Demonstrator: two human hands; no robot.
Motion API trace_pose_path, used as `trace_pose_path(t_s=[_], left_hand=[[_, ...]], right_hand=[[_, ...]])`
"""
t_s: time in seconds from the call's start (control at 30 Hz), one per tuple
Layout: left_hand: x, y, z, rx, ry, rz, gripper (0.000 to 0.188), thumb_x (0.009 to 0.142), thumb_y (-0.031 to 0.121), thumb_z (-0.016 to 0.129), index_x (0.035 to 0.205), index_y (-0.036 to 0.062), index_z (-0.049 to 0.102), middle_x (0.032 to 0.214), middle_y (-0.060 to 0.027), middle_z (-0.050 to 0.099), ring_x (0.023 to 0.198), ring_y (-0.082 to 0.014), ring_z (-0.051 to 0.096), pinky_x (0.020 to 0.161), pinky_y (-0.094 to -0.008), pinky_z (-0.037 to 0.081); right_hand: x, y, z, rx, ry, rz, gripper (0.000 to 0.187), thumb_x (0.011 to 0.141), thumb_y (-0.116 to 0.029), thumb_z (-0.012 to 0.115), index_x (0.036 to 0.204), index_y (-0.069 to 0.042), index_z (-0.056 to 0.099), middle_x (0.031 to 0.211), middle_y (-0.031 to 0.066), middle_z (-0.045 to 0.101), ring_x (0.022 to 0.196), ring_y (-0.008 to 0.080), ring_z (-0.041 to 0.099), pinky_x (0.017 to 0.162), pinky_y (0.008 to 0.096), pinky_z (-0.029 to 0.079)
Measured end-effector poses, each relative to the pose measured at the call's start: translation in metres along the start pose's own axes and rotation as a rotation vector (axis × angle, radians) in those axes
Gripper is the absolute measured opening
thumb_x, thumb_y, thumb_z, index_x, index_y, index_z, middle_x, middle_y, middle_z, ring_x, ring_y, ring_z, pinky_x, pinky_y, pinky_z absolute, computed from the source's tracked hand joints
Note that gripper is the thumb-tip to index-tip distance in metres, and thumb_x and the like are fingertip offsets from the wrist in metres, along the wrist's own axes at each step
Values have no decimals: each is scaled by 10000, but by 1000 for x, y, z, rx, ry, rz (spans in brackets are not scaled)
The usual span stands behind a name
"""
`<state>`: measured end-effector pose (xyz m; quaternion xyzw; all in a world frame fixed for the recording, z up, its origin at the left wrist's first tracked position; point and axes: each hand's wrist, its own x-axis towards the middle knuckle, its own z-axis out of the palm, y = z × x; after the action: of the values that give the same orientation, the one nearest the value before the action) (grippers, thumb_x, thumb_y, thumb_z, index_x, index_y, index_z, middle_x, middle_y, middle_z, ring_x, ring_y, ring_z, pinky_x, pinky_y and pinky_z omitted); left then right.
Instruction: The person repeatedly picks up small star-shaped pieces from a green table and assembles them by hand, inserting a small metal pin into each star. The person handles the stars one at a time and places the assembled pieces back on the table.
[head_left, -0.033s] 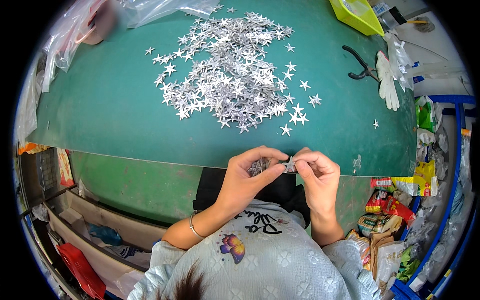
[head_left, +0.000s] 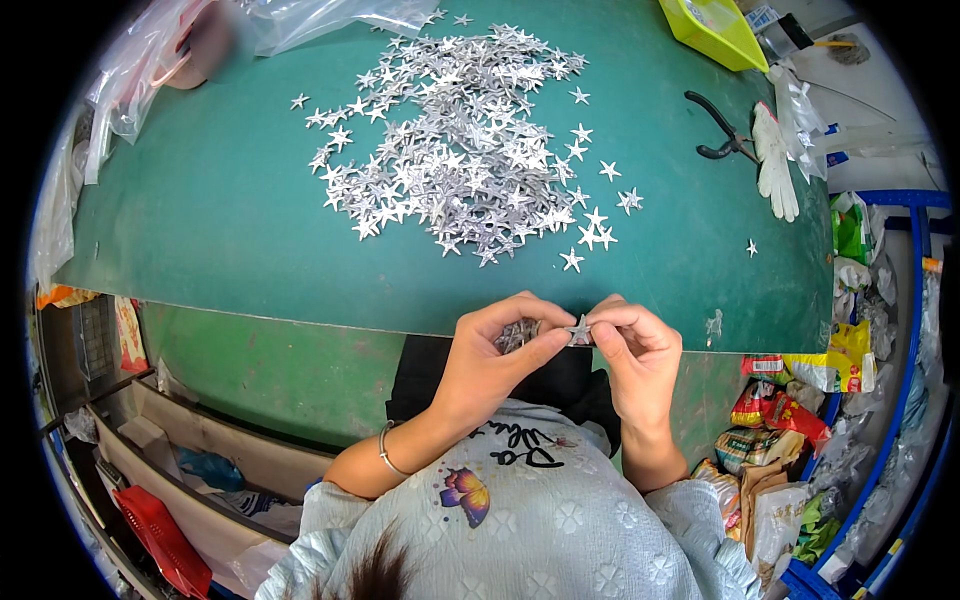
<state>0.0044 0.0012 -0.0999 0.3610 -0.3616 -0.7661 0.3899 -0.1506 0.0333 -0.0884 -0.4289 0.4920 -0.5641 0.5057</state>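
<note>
Held starfish (head_left: pixel 580 329): turned slightly since the earlier frame, its five arms now showing more plainly, and the right hand (head_left: pixel 645 352) has edged a touch outward with it; it sits between the fingertips of both hands, over the near edge of the counter (head_left: pixel 230 250).
Right hand: narrow, thumb and forefinger pinching the held starfish by its right side.
Left hand (head_left: pixel 478 355): curled around a bunch of silver starfish (head_left: pixel 515 336), its thumb and forefinger tips at the left side of the held starfish (whether they grip it too, I cannot tell).
Heap of silver starfish (head_left: pixel 460 150): beyond the hands, spread ahead and to their left, overlapping in many layers.
Stray starfish (head_left: pixel 571 260): just ahead of the hands, among others scattered around the heap's right side.
Lone starfish (head_left: pixel 752 247): to the right of the hands, well apart from the heap.
Pliers (head_left: pixel 738 143): far ahead and right of the hands, dark-handled, beside a white glove (head_left: pixel 772 160).
Yellow-green bin (head_left: pixel 730 40): farther off than the pliers, at the far right.
Clear plastic bags (head_left: pixel 110 120): far left of the hands, along the counter's side.
Bracelet (head_left: pixel 385 450): on the left wrist, behind the left hand.
</note>
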Motion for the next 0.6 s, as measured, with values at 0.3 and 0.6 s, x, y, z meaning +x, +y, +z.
trace_pose_path(t_s=[0.3, 0.6], left_hand=[[-2, 2, 1, -22, -1, 27, 82, 798, 14, 617, 879, 2, 615, 778, 1, 552, 714, -44, 479, 636, -198, 372], [-2, 2, 0, 3, -20, 69, 67, 829, 40, 589, 879, -5, 598, 818, -8, 537, 723, -48, 461, 623, -196, 359]], right_hand=[[-1, -2, 4, -187, 19, -110, 29, 788, 60, 600, 805, 37, 600, 755, 61, 588, 684, 100, 501, 608, 221, 397], [-4, -1, 1, 12, -74, 108, 104, 874, -56, 543, 820, 21, 586, 765, 42, 582, 704, 84, 502, 634, 216, 401]])
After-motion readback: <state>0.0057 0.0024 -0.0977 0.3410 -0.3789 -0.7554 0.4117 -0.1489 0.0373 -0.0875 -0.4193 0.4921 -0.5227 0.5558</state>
